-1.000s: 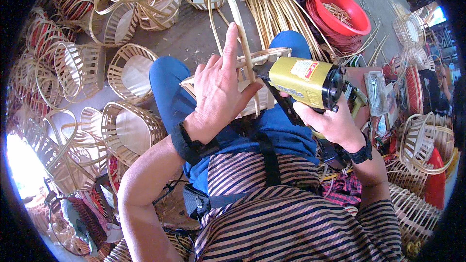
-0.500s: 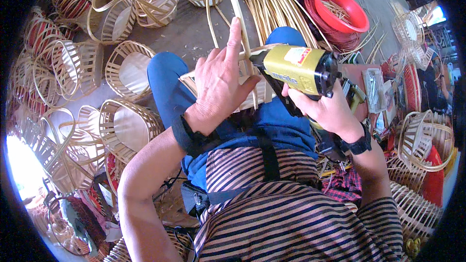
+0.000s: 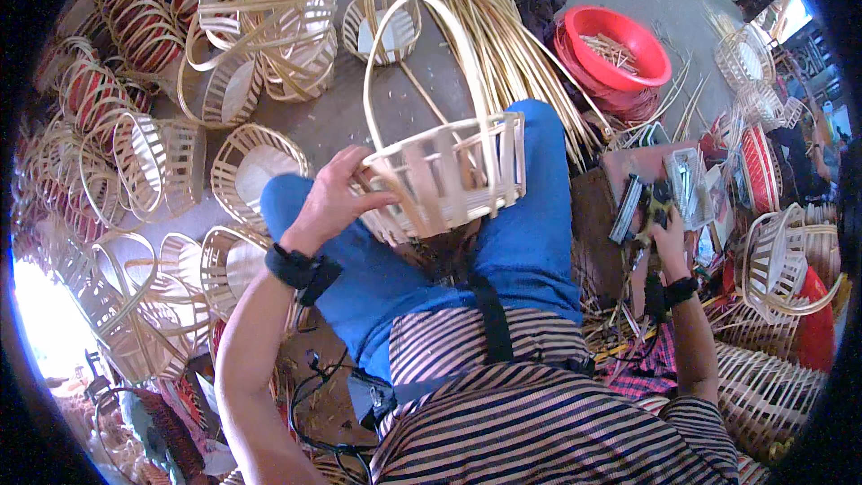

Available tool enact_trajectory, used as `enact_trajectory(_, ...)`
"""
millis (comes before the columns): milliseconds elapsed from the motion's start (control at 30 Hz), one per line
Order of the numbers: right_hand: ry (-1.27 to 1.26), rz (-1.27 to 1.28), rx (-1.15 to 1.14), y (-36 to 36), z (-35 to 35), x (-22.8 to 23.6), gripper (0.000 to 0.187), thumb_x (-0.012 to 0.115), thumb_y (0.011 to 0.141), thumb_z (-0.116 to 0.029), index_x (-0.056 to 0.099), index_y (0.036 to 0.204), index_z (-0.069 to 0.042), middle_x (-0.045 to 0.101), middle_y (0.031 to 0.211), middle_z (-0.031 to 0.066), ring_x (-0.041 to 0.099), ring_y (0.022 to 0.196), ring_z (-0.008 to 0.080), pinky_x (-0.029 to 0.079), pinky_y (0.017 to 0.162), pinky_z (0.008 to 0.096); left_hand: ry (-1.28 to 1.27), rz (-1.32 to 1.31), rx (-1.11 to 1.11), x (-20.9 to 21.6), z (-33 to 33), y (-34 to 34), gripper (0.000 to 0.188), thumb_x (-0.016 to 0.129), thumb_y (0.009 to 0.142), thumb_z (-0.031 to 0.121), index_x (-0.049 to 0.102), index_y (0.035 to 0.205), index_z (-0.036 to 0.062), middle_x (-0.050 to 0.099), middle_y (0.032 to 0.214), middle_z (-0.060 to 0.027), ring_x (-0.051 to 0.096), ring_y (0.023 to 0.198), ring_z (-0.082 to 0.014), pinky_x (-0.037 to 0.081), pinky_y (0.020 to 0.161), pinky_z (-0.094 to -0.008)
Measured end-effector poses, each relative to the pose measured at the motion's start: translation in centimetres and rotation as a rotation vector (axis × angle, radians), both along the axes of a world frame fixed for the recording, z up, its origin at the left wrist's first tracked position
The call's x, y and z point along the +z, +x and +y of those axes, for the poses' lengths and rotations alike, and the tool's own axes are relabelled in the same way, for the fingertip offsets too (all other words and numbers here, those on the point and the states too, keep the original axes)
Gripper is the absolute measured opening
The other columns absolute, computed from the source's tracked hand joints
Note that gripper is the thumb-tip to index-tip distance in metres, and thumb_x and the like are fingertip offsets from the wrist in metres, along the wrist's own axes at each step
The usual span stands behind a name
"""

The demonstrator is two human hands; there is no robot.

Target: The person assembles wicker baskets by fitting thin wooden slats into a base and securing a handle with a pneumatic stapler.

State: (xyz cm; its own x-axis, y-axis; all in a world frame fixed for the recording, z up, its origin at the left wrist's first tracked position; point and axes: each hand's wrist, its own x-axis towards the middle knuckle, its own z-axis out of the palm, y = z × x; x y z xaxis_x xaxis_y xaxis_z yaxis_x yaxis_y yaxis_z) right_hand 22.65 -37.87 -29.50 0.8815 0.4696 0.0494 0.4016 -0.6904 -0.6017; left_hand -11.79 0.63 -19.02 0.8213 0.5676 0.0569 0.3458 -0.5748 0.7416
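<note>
On my lap rests a woven wooden-slat basket [image 3: 449,180] with a tall hoop handle [image 3: 422,2], tilted a little. My left hand [image 3: 332,202] is closed on the left end of its rim, thumb inside and fingers on the outer side. Over the bench at my right, my right hand [image 3: 669,238] is closed round a black-and-yellow tool [image 3: 661,208]; most of the tool is hard to make out. Beside that tool lies a dark strip-shaped piece with metallic rows [image 3: 626,208], and a clear tray of metal strips [image 3: 688,187] stands just beyond.
Finished-looking baskets [image 3: 259,175] crowd the floor at left, stacked further back. Long cane strips [image 3: 503,54] lie ahead of my knees. A red basin [image 3: 620,45] holds short sticks. More baskets [image 3: 774,260] stand at far right, near a plaid cloth [image 3: 642,364].
My right hand has carried the gold-and-black nail-gun-like tool away from the basket to the bench at right. My left hand has gone from pointing along the handle to gripping the basket's rim.
</note>
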Motion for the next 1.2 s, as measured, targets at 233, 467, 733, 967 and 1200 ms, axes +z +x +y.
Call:
enact_trajectory(233, -0.602, 0.042, -0.406, 4.5, -8.4, -7.2, 0.046, 0.054, 0.071, -0.018, 0.040, 0.110, 0.001, 0.049, 0.089, 0.0161, 0.046, 0.084, 0.0281, 0.037, 0.075, 0.0375, 0.506, 0.113, -0.070, -0.3, -6.6, 9.4, 0.046, 0.063, 0.061, 0.032, 0.048, 0.096, 0.0058, 0.048, 0.092, -0.0104, 0.048, 0.087, -0.0253, 0.044, 0.067, -0.0367)
enact_trajectory(467, -0.715, 0.029, -0.549, 3.4, -8.1, -10.1, 0.047, 0.055, 0.069, -0.015, 0.039, 0.110, 0.001, 0.047, 0.093, 0.0169, 0.044, 0.088, 0.0296, 0.036, 0.078, 0.0377, 0.943, 0.160, -0.005, -2.5, -11.0, 10.4, 0.044, 0.049, 0.070, 0.015, 0.039, 0.109, -0.0032, 0.044, 0.085, -0.0068, 0.048, 0.076, -0.0165, 0.045, 0.050, -0.0258)
enact_trajectory(733, -0.717, -0.009, -0.608, 2.4, -7.3, -9.5, 0.048, 0.056, 0.067, -0.012, 0.039, 0.110, 0.002, 0.046, 0.098, 0.0178, 0.042, 0.093, 0.0312, 0.034, 0.082, 0.0378, 0.819, 0.196, -0.116, -2.7, -10.6, 10.1, 0.046, 0.045, 0.072, 0.011, 0.035, 0.115, -0.0030, 0.044, 0.085, -0.0079, 0.049, 0.075, -0.0174, 0.048, 0.051, -0.0254)
enact_trajectory(967, -0.663, -0.186, -0.552, 0.5, -4.2, -5.0, 0.049, 0.057, 0.066, -0.009, 0.038, 0.110, 0.002, 0.044, 0.103, 0.0186, 0.041, 0.097, 0.0327, 0.032, 0.085, 0.0379, 0.584, 0.067, -0.127, 0.2, -4.7, 6.4, 0.053, 0.057, 0.065, 0.012, 0.039, 0.114, 0.0032, 0.047, 0.095, -0.0112, 0.047, 0.089, -0.0251, 0.042, 0.071, -0.0349)
enact_trajectory(1200, -0.209, -0.369, -0.184, -4.1, 8.0, 0.8, 0.051, 0.057, 0.064, -0.006, 0.037, 0.110, 0.002, 0.043, 0.107, 0.0193, 0.039, 0.101, 0.0341, 0.030, 0.088, 0.0380, 0.075, -0.266, 0.090, 8.2, 0.6, -0.7, 0.038, 0.057, 0.067, 0.011, 0.048, 0.103, 0.0027, 0.048, 0.093, -0.0068, 0.045, 0.089, -0.0183, 0.034, 0.081, -0.0297)
